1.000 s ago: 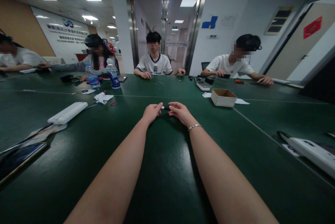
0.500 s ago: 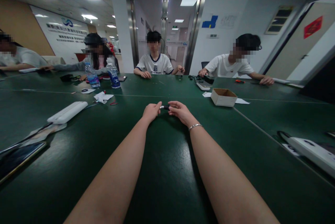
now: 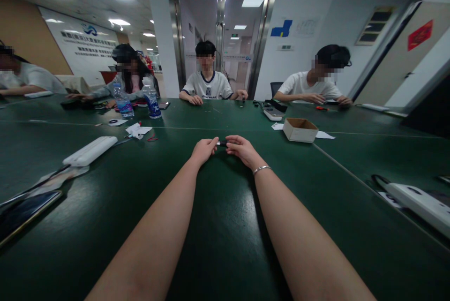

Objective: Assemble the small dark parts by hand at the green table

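Surface: dark green table (image 3: 218, 226), seams across it.
Room: office; glass door (image 3: 221, 33) behind seated people.
Grip: left hand (image 3: 203, 150) and right hand (image 3: 242, 150) both pinch small dark object (image 3: 221, 143).

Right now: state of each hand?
Left hand: closed, fingertips pinching one end of a small dark object.
Right hand: closed, pinching the other end of the same object.

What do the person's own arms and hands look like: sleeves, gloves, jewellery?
No sleeve is in view on either arm. The left hand and right hand wear no gloves. A thin silver bracelet circles the right wrist; the left wrist carries nothing.
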Motion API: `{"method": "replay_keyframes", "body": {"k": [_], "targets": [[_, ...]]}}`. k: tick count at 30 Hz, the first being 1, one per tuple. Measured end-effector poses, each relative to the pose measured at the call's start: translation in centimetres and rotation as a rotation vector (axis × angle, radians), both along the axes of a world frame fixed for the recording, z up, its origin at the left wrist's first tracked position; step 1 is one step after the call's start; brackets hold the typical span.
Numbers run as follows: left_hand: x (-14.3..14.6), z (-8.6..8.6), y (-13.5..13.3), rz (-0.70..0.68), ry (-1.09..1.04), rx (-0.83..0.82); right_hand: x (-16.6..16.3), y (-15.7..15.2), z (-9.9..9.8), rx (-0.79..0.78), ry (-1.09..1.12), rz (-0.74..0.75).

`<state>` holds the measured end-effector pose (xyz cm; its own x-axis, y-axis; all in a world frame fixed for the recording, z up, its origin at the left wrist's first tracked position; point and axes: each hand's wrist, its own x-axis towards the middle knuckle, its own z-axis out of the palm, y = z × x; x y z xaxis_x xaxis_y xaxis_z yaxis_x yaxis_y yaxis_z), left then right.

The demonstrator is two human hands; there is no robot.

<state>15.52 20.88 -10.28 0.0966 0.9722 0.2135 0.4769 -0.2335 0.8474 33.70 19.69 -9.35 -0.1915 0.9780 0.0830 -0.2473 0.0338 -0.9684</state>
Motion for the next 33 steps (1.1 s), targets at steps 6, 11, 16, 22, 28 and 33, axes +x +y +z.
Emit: {"method": "replay_keyframes", "body": {"k": [6,11,16,22,28,33], "targets": [[0.1,-0.8,0.8,-0.078,-0.095,0.001,-0.4,0.0,0.1,-0.044,-0.004,-0.065],[0.4,-0.6,0.5,-0.057,-0.126,0.006,-0.5,0.1,0.1,-0.050,0.005,-0.087],[0.6,-0.6,0.5,-0.073,-0.243,-0.003,-0.6,0.2,0.0,-0.043,-0.007,-0.080],[0.5,-0.4,0.3,-0.050,-0.225,0.039,-0.6,0.2,0.2,-0.057,-0.025,-0.083],[0.9,0.8,-0.6,-0.024,-0.274,-0.034,-0.7,0.0,0.4,-0.066,-0.030,-0.090],[0.8,0.7,-0.5,-0.015,-0.266,-0.020,-0.8,0.0,0.5,-0.069,-0.040,-0.087]]}}
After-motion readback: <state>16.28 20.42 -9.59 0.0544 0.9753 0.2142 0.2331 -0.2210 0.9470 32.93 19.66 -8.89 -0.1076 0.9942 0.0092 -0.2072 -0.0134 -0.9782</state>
